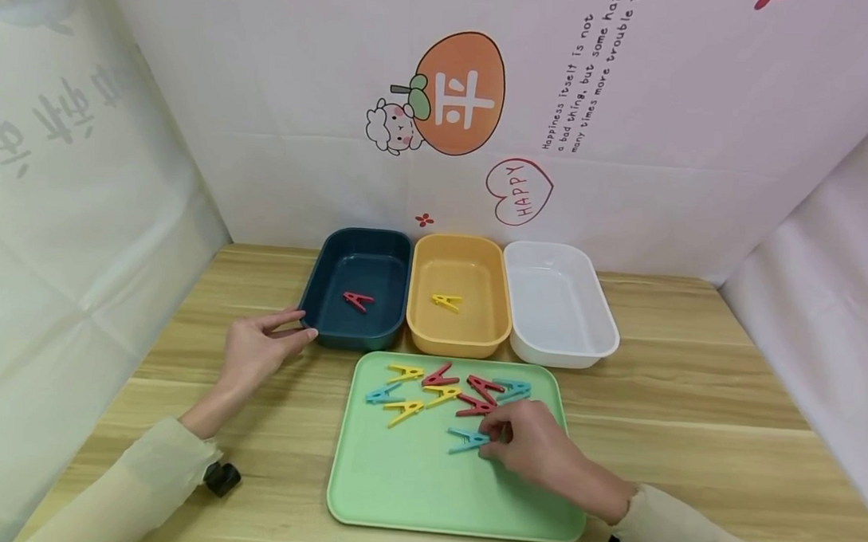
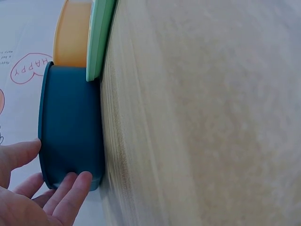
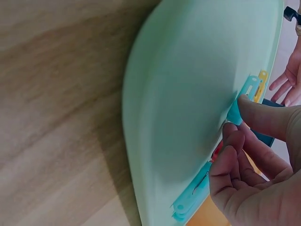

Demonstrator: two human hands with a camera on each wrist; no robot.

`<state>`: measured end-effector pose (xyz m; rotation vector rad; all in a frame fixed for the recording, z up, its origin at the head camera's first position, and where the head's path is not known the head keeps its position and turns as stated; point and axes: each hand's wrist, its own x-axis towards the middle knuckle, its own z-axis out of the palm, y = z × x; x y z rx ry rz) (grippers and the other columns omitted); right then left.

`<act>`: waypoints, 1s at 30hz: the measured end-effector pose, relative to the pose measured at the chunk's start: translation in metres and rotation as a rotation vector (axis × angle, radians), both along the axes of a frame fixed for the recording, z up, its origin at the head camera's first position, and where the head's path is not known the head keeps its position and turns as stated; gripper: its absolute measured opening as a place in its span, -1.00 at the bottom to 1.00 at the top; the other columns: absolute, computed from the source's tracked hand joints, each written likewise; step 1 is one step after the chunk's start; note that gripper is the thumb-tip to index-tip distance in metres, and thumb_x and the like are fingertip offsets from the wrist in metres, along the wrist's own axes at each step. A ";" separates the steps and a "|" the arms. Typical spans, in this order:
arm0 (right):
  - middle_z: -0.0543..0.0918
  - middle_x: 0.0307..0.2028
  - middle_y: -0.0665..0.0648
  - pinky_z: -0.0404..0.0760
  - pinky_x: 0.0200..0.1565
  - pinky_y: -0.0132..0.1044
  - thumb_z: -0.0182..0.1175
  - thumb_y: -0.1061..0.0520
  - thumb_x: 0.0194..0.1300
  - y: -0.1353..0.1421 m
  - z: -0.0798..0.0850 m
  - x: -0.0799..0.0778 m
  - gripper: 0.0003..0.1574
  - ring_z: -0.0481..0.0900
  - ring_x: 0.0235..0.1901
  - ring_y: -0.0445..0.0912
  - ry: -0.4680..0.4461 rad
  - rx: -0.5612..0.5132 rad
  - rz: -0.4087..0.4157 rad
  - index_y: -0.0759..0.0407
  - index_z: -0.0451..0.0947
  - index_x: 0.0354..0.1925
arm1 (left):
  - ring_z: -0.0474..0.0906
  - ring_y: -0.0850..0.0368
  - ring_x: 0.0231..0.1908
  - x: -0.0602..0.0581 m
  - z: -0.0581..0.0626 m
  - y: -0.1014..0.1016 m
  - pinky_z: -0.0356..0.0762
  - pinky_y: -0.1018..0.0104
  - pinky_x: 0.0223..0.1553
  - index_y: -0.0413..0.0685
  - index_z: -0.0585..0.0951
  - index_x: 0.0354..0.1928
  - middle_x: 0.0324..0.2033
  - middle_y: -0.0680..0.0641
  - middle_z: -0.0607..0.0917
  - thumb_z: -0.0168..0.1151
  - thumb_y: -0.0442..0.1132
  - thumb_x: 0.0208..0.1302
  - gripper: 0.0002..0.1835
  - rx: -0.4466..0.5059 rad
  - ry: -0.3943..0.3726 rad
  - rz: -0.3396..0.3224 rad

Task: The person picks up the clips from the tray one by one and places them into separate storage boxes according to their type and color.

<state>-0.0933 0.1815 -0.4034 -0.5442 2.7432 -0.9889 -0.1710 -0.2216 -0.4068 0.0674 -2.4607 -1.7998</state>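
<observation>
At green tray [image 1: 398, 477], R hand [image 1: 536, 442] grip is clamped on light-blue clip [image 1: 477, 439], narrow end, forked legs free; L hand [image 1: 259, 353], fingers apart, touches navy bin [image 1: 360, 342], prob. to steady it.

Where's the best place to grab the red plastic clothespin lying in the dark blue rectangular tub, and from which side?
Probably from straight above, pinching the joined left end of the red plastic clothespin. Its legs splay rightward, so that end looks more compact, and the walls of the dark blue rectangular tub around it would hinder a low sideways approach.
</observation>
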 end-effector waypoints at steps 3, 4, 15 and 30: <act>0.58 -0.52 -0.17 0.53 -0.46 -0.36 0.62 0.26 0.13 0.000 0.000 0.000 -0.81 0.47 -0.47 -0.23 -0.001 0.005 0.000 0.04 0.79 -0.37 | 0.76 0.38 -0.20 0.000 -0.001 0.001 0.78 0.25 -0.17 -0.36 0.68 0.23 0.39 -0.29 0.51 0.57 -0.19 0.28 -0.44 0.006 0.000 -0.001; 0.58 -0.52 -0.17 0.53 -0.46 -0.36 0.62 0.26 0.13 0.000 -0.001 0.000 -0.81 0.47 -0.47 -0.23 -0.002 0.006 0.000 0.04 0.79 -0.37 | 0.76 0.38 -0.20 0.000 -0.001 0.001 0.78 0.26 -0.17 -0.36 0.67 0.23 0.39 -0.29 0.50 0.57 -0.19 0.28 -0.44 0.009 0.001 -0.003; 0.59 -0.50 -0.17 0.53 -0.46 -0.37 0.61 0.25 0.14 0.017 -0.001 0.005 -0.84 0.46 -0.47 -0.24 -0.008 0.034 -0.025 0.07 0.80 -0.34 | 0.75 0.42 -0.21 0.000 0.000 0.001 0.78 0.30 -0.19 -0.34 0.67 0.25 0.41 -0.30 0.48 0.56 -0.21 0.29 -0.45 0.010 0.007 -0.005; 0.65 -0.43 -0.12 0.55 -0.46 -0.37 0.65 0.24 0.08 0.024 -0.003 0.006 -0.79 0.48 -0.47 -0.24 -0.006 0.012 -0.039 0.10 0.82 -0.29 | 0.76 0.40 -0.23 0.001 0.001 0.001 0.78 0.29 -0.20 -0.36 0.67 0.24 0.39 -0.29 0.51 0.57 -0.19 0.29 -0.44 -0.003 0.005 -0.001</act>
